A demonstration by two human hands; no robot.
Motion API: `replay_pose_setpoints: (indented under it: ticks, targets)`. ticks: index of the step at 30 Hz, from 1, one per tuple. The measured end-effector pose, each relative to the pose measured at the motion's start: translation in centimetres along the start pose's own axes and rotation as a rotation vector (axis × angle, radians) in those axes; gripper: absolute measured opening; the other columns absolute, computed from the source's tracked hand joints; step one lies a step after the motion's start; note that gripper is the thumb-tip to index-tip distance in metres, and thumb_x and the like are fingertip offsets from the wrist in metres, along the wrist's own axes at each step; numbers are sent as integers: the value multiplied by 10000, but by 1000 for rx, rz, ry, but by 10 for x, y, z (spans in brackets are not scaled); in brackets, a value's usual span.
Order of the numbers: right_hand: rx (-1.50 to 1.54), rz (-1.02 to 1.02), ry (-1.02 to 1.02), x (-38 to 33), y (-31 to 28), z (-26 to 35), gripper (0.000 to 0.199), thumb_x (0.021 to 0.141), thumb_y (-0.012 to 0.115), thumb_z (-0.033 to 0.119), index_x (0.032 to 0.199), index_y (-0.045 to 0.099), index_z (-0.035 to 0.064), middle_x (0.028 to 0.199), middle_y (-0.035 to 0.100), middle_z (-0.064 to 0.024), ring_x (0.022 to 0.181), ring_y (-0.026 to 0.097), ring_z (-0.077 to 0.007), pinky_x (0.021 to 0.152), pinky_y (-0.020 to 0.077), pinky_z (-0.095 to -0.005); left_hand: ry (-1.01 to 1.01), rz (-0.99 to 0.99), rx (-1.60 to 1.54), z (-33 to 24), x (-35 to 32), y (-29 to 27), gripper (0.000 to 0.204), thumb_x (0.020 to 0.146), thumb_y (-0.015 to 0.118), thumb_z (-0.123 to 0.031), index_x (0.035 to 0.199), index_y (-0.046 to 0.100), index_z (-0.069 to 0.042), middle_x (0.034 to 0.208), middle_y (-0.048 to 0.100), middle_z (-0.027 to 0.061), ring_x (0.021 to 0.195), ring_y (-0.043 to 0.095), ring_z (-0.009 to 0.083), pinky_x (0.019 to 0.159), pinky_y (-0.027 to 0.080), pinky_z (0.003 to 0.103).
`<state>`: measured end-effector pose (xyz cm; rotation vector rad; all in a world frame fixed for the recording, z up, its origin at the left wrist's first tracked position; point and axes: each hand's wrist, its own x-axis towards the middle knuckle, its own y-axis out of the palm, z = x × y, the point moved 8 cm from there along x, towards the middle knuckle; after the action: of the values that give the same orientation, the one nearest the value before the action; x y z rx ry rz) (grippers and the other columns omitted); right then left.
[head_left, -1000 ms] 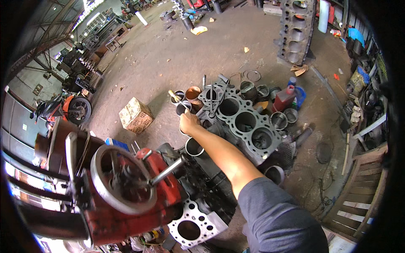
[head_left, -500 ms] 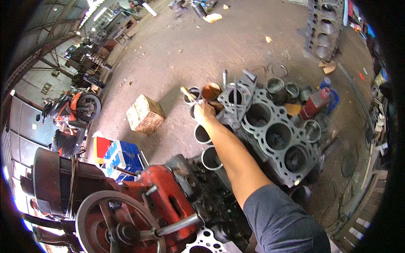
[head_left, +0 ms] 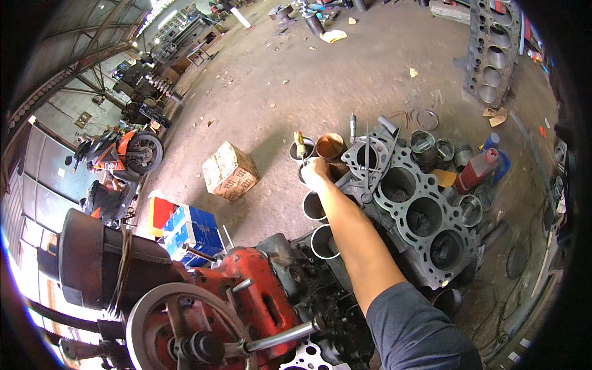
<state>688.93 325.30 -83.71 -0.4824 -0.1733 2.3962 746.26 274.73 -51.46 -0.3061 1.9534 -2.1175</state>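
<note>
My right arm reaches in from the lower right, and my right hand (head_left: pixel 316 171) is closed over the row of metal cylinder liners. From its fingers a brush-like tool (head_left: pixel 300 145) with a yellowish end points away, above the mouth of the far liner (head_left: pixel 293 150); its exact kind is unclear. The fingers partly cover a second liner. Nearer me stand two more open-topped liners, one (head_left: pixel 314 206) just below the hand and another (head_left: pixel 323 242) closer in. A rusty-brown liner (head_left: pixel 331 146) sits right of the tool. My left hand is out of view.
An engine block (head_left: pixel 425 216) with large bores lies right of my arm. At lower left is a red machine (head_left: pixel 256 280) with a handwheel (head_left: pixel 139 327). A cardboard box (head_left: pixel 230 171) and a blue box (head_left: pixel 194 231) sit left. A red bottle (head_left: pixel 476 172) stands right.
The view has shifted, so the scene sits farther right and lower. The brush-like tool in my right hand has turned from slanting left to nearly upright in the picture.
</note>
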Motion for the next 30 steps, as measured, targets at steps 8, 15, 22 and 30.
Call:
replay_pose_setpoints:
  ticks: [8,15,22,30]
  targets:
    - [618,457,-3,-115,-46,52,242,762,761,132,657,545,99,520,493,-13,386,455,-142,350,326,-300,95,-88,-92,11,-15,-5,550,824,783,-328,1254,598,-39,1272,566,214,1174,537,413,995,463,449]
    - [605,580,-12,-283,-193,59,129,845,710,77,919,643,-6,759,664,-78,441,451,-87,390,325,-245,335,-320,-261,13,-36,-27,431,847,767,-266,1184,635,-32,1186,606,205,1107,575,394,929,501,419]
    - [587,702,237,-451,-355,34,174,875,666,26,1026,628,-53,913,696,-208,484,485,-77,426,355,-231,601,-44,-776,-69,-28,-24,511,861,495,82,1337,587,-80,989,716,197,890,716,290,787,552,369]
    - [445,1017,344,-614,-403,49,284,894,658,-22,1167,614,-87,962,694,-218,517,503,-67,465,398,-184,1313,-271,-575,-178,-83,-76,735,798,786,-358,1424,487,-116,1385,518,170,1316,465,382,1135,335,491]
